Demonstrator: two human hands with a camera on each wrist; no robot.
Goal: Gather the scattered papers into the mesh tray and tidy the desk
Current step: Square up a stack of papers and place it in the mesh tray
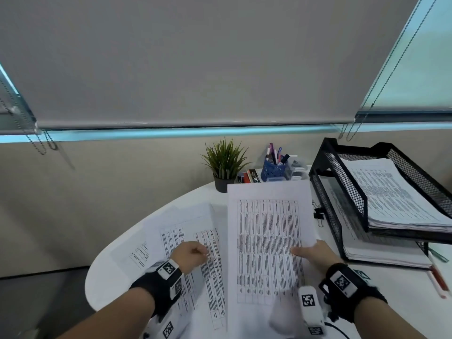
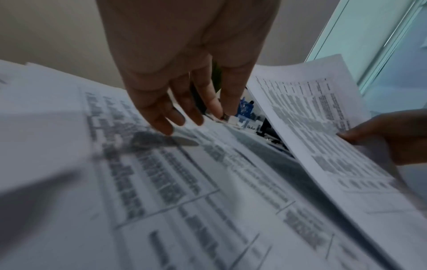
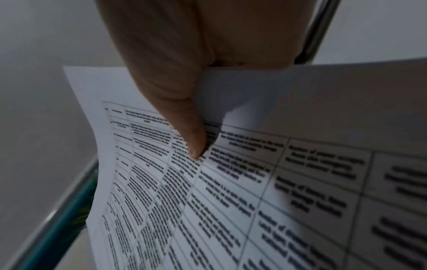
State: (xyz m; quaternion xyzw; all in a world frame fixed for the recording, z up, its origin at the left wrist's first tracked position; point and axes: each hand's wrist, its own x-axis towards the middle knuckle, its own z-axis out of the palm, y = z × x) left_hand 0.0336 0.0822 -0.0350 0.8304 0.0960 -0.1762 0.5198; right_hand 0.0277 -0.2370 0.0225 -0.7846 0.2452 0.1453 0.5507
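Note:
My right hand (image 1: 310, 253) pinches a printed sheet of tables (image 1: 266, 231) at its right edge and holds it lifted above the desk; the thumb (image 3: 194, 138) lies on its printed face. The same sheet (image 2: 323, 131) shows at the right of the left wrist view. My left hand (image 1: 193, 253) hovers over several printed papers (image 1: 188, 243) that lie spread on the white desk. Its fingers (image 2: 161, 120) are straight, their tips just above or touching the top page (image 2: 184, 182). The black two-tier mesh tray (image 1: 352, 192) stands at the right with paper stacks on both tiers.
A small potted plant (image 1: 223, 167) and a blue pen holder (image 1: 272, 168) stand at the back of the round white desk (image 1: 117, 255). A black binder clip (image 1: 318, 214) lies beside the tray. A red and white pen (image 1: 437, 281) lies at the right edge.

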